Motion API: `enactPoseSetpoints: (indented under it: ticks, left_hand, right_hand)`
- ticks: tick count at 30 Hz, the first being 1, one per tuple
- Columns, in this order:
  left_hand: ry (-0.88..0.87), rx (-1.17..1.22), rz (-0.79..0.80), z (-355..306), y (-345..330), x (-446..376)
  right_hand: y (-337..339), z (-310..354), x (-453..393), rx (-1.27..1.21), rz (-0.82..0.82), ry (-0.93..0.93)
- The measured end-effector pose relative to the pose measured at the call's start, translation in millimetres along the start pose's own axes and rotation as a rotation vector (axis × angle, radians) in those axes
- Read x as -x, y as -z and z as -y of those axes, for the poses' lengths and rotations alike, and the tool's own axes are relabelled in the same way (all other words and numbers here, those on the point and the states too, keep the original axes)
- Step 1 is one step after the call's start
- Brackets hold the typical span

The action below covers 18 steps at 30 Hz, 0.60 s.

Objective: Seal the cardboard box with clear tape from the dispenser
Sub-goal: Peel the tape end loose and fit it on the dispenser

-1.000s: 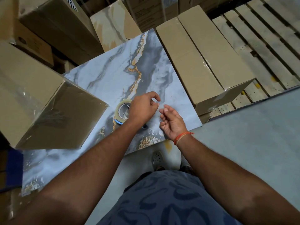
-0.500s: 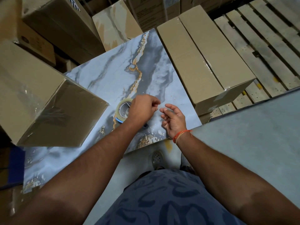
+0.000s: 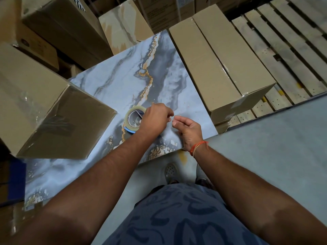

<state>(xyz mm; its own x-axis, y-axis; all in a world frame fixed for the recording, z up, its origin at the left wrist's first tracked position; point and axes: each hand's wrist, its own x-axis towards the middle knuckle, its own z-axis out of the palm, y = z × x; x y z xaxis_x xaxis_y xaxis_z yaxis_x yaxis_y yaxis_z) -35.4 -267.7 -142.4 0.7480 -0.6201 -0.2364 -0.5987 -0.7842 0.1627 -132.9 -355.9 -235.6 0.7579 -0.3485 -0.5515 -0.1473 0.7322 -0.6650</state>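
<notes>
A roll of clear tape in a dispenser (image 3: 132,112) with a blue edge lies on the marbled tabletop (image 3: 159,75). My left hand (image 3: 154,119) is closed over its right side. My right hand (image 3: 190,129), with an orange thread at the wrist, hovers just to the right. Its thumb and forefinger are pinched close to my left fingertips, and I cannot make out any clear tape between them. The cardboard box (image 3: 35,96) stands tilted on the table's left part, with clear tape shining on its top and side.
Two long flat cartons (image 3: 221,55) lie along the table's right edge on a wooden pallet (image 3: 283,50). More cartons (image 3: 58,23) are stacked behind and to the left. Grey floor (image 3: 265,147) spreads to the right, and my feet are below the table's near edge.
My right hand has moved left, its fingers closing toward my left fingertips. My left hand stays on the tape dispenser with its fingers curled tighter.
</notes>
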Motion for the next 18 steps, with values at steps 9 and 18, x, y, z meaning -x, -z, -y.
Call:
enactPoseSetpoints:
  ticks: [9, 18]
  left_hand:
    - [-0.075, -0.099, 0.008, -6, -1, 3]
    - [-0.067, -0.139, -0.106, -9, 0, 9]
  right_hand:
    - [2, 1, 1, 0.081, 0.006, 0.048]
    - [-3, 6, 4, 0.112, 0.008, 0.028]
